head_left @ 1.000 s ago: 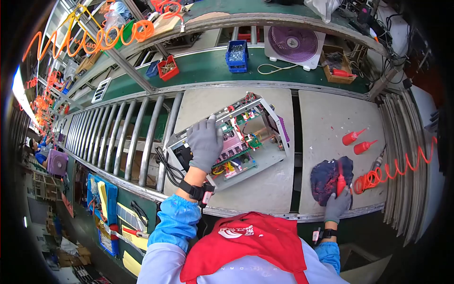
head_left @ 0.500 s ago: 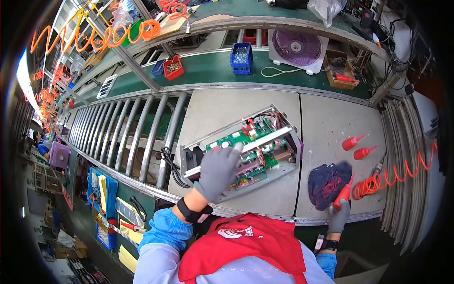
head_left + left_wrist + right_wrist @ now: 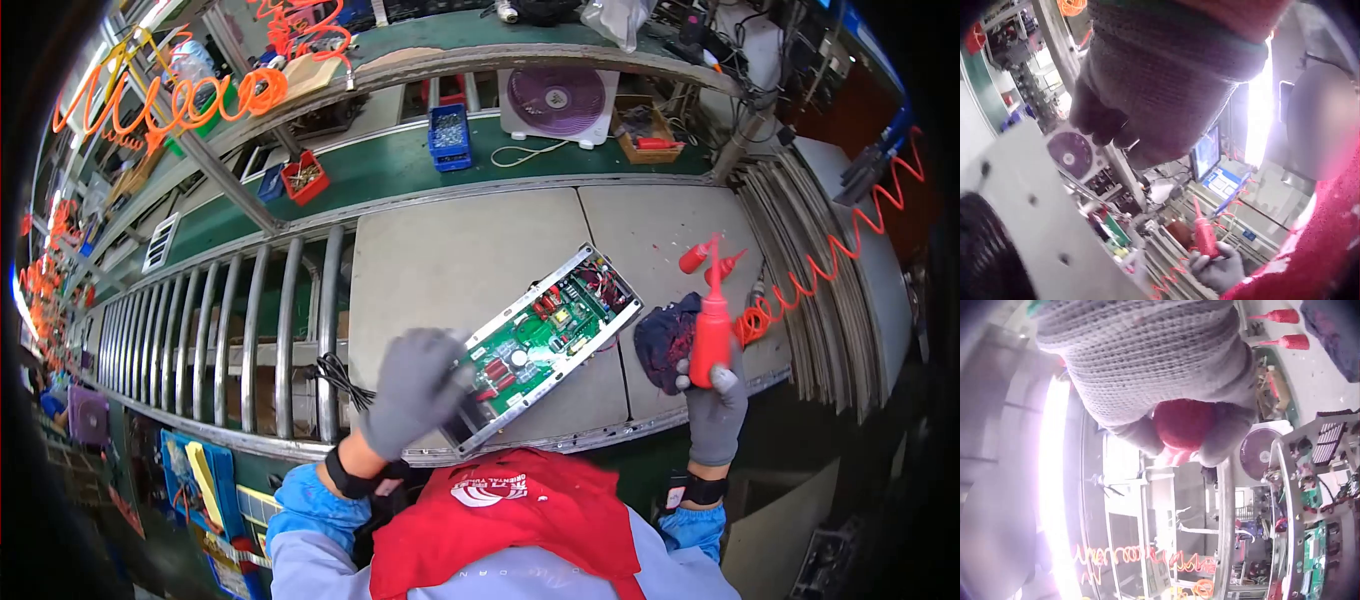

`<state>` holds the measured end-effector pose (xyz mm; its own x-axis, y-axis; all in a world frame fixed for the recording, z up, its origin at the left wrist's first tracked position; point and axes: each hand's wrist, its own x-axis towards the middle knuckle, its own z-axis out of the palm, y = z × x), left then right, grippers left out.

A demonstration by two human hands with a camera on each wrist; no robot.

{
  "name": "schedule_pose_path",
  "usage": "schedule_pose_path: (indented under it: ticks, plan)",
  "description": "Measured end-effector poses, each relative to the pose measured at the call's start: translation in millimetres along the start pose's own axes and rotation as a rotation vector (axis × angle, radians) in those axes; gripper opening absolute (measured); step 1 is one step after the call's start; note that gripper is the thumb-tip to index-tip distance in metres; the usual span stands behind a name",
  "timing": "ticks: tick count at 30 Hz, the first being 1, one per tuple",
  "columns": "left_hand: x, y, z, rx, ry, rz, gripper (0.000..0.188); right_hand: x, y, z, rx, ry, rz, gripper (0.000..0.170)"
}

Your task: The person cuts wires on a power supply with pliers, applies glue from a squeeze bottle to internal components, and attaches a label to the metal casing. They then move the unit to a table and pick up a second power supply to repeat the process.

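My right hand [image 3: 716, 410] grips a red squeeze bottle [image 3: 711, 335] near its base, the narrow nozzle pointing up. In the right wrist view the gloved fingers wrap round the red bottle [image 3: 1186, 425]. My gloved left hand [image 3: 415, 390], blurred, hovers by the near left end of a metal chassis [image 3: 545, 345] with its fingers loosely bent. The chassis stands at a slant on the grey work surface, a green circuit board [image 3: 540, 350] facing up. In the left wrist view its side plate [image 3: 1054, 206], with a round fan grille, is apart from the left fingers [image 3: 1100, 122].
A dark stained cloth [image 3: 664, 345] lies right of the chassis, with two more red bottles [image 3: 693, 258] beyond it. Metal rollers [image 3: 285, 340] run off to the left. A blue bin [image 3: 449, 138] and a purple fan [image 3: 556, 100] stand on the green shelf behind.
The chassis has been turned and tipped, so its circuit board faces up. My left hand has come off its top bar. My right hand has lifted the red bottle from the cloth.
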<state>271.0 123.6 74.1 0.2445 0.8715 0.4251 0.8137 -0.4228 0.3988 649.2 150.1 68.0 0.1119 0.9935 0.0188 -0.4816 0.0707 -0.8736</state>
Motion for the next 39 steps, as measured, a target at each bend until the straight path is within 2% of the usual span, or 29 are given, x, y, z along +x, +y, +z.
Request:
schedule_pose_path:
  ticks: [1,4,5,6,10,13,14,20,23,26,27,33,39]
  plan:
    - [-7,-18,-4,-0.073,-0.034,-0.087,0.040,-7,-8,20,-0.119,-0.043,-0.010,0.061]
    - [-22,-67,15,-0.332,-0.172,-0.287,0.039,-22,0,52,-0.599,0.069,-0.115,0.057]
    - [-28,-76,27,-0.445,-0.239,-0.322,0.039,-25,7,60,-0.760,0.081,-0.282,0.053]
    - [-32,-82,36,-0.557,-0.313,-0.358,0.039,-29,16,69,-0.783,0.082,-0.374,0.050]
    - [-23,-85,30,-0.502,-0.391,-0.306,0.040,-48,29,113,-1.149,0.136,-0.645,0.048]
    - [-39,-92,43,-0.603,-0.252,-0.246,0.039,-60,36,139,-1.281,0.183,-0.733,0.047]
    - [-44,-91,44,-0.612,-0.257,-0.273,0.040,-62,37,145,-1.310,0.197,-0.758,0.046]
    - [-73,-73,26,-0.709,-0.274,-0.428,0.046,-69,37,165,-1.366,0.202,-0.725,0.045]
    - [-83,-89,33,-0.766,-0.182,-0.479,0.046,-62,47,173,-1.393,0.141,-0.685,0.046]
    - [-85,-98,33,-0.722,-0.117,-0.435,0.045,-49,58,183,-1.393,0.101,-0.696,0.046]
    - [-84,-93,25,-0.672,-0.175,-0.488,0.046,-43,62,181,-1.364,0.073,-0.693,0.047]
    - [-85,-96,30,-0.687,-0.139,-0.441,0.049,-25,62,195,-1.446,0.019,-0.585,0.041]
    - [-80,-93,28,-0.669,-0.157,-0.422,0.046,-11,65,199,-1.473,-0.007,-0.555,0.039]
